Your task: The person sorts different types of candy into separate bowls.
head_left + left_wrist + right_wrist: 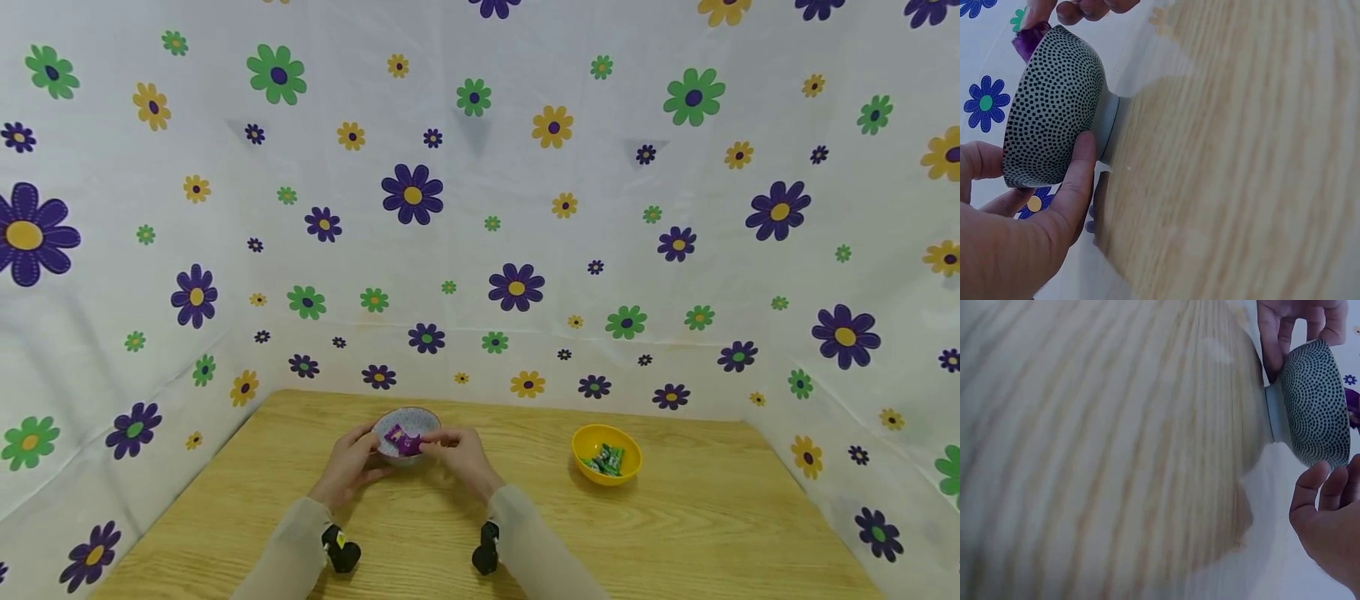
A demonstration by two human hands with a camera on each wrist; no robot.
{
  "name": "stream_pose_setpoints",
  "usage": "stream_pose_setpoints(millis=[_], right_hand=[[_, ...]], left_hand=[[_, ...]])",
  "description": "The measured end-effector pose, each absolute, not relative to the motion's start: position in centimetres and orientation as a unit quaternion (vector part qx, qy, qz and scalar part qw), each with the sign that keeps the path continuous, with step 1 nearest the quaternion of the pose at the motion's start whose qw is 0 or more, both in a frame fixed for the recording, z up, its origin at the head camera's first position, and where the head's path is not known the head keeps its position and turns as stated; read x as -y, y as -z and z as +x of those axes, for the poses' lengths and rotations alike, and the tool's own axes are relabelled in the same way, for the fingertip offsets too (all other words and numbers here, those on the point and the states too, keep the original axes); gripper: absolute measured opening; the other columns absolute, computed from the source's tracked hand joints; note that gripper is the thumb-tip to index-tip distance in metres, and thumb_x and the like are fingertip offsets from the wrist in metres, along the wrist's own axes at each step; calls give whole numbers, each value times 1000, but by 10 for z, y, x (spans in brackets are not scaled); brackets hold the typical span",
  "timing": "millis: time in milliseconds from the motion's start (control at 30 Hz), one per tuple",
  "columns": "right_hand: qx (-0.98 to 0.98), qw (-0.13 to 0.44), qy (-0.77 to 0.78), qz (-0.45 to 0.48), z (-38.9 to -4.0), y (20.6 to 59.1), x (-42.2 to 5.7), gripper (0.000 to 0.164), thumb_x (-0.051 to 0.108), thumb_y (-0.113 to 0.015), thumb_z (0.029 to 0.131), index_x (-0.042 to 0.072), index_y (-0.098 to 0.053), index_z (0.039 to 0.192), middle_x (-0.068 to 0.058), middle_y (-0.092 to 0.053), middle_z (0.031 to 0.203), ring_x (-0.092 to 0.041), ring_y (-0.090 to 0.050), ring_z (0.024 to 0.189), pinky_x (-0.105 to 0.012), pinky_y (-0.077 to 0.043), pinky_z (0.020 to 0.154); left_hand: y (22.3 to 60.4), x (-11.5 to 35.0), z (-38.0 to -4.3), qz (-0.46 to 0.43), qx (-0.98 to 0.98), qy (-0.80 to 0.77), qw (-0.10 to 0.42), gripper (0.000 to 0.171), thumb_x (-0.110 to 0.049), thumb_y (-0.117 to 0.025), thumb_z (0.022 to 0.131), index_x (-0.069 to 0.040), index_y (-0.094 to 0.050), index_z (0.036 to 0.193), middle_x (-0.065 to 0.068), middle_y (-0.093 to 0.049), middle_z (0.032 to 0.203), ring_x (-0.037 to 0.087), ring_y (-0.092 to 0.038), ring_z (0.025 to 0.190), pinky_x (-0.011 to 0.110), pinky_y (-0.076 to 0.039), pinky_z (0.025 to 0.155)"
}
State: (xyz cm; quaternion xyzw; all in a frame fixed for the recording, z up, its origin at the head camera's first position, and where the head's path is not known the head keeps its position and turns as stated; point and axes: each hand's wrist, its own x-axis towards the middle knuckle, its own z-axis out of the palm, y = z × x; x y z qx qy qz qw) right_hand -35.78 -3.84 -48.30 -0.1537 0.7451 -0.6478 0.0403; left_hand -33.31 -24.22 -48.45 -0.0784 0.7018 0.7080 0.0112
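Note:
A small bowl (418, 419) stands on the table, its outer wall (1060, 106) covered in dark dots. Purple-wrapped candies (405, 442) lie inside it. My left hand (351, 463) grips the bowl from the left, with the thumb low on the wall near the foot and fingers at the rim side. At the bowl's right rim, my right hand (465, 457) pinches a purple-wrapped candy (1030, 41) between thumb and finger. In the right wrist view the right hand's other fingers (1308, 487) are loosely curled beside the bowl.
To the right, a yellow bowl (632, 458) holds several green-wrapped candies (607, 460). The wooden table (420, 542) reaches back to a white flowered cloth (465, 250), which also hangs along both sides. A black wrist camera (341, 550) sits on the left sleeve, another (486, 548) on the right.

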Motion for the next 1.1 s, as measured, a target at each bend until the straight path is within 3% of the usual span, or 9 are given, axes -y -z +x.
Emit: stream_pose_setpoints(millis=[233,433,667,833,967,1100], right_hand=[[-727,69,665,-156,-350,474,29,25,15,-68,92,-3,-73,107,-8,-71,102,-12,-52,85,-32,-44,77],[-715,71,678,-154,-333,459,20,30,15,-66,93,-8,-69,112,-6,-70,101,-14,-55,82,-35,-49,71],[-701,85,697,-125,-359,488,11,33,26,-68,93,2,-71,116,-6,-70,112,-23,-62,93,-35,-54,76],[-704,81,696,-119,-358,488,2,36,28,-67,94,1,-70,118,-5,-70,109,-18,-61,92,-36,-54,78],[-708,76,691,-123,-355,488,-6,37,27,-66,95,0,-68,120,-5,-70,112,-18,-61,96,-42,-55,83],[-722,66,675,-139,-353,487,-14,34,25,-62,97,2,-68,121,-9,-67,123,-17,-62,104,-48,-53,88]], left_hand=[[487,242,-335,-79,-697,-713,9,54,-12,-39,99,1,-29,150,30,-42,143,22,-62,99,44,-55,89],[485,241,-334,-79,-696,-714,11,55,-11,-39,98,2,-28,151,31,-41,144,24,-61,101,45,-55,90],[487,240,-339,-75,-700,-710,12,56,-11,-40,98,3,-27,151,31,-40,145,26,-60,106,46,-54,92],[486,240,-339,-77,-709,-701,7,55,-11,-41,99,4,-30,150,32,-41,144,26,-60,107,45,-55,90],[485,242,-335,-75,-733,-676,-14,52,-12,-42,101,7,-30,149,35,-43,141,29,-61,107,46,-54,91],[482,245,-331,-78,-787,-610,-53,53,-18,-46,102,8,-34,147,36,-44,141,38,-56,119,50,-47,101]])
